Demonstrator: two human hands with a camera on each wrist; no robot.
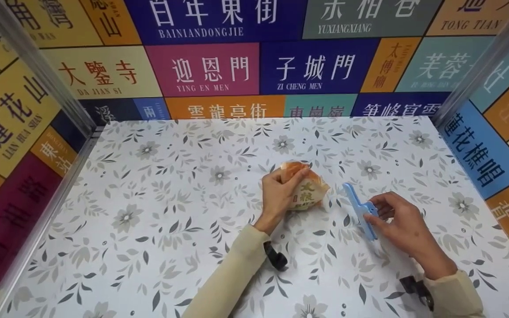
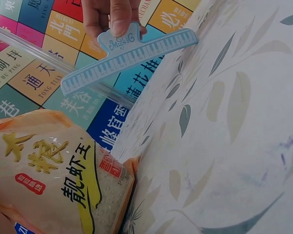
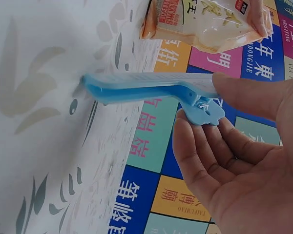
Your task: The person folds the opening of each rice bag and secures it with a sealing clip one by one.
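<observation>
A small plastic bag of rice (image 1: 311, 193) stands near the middle of the patterned table; in the left wrist view pale grains show through the bag's (image 2: 107, 195) clear part. My left hand (image 1: 277, 193) grips its gathered orange top. To the right, my right hand (image 1: 407, 224) pinches a long light-blue bag clip (image 1: 357, 206) by its middle tabs, thumb on one side and fingers on the other. Lettering and a piano-key pattern mark the clip (image 2: 132, 57) in the left wrist view. One end of the clip (image 3: 136, 88) points towards the tabletop, apart from the bag.
The table's white floral cover (image 1: 170, 176) lies under both hands. Walls with coloured Chinese place-name panels (image 1: 210, 68) rise behind and at both sides. Clear corner strips (image 1: 55, 84) join the walls. Black bands (image 1: 275, 256) sit on both wrists.
</observation>
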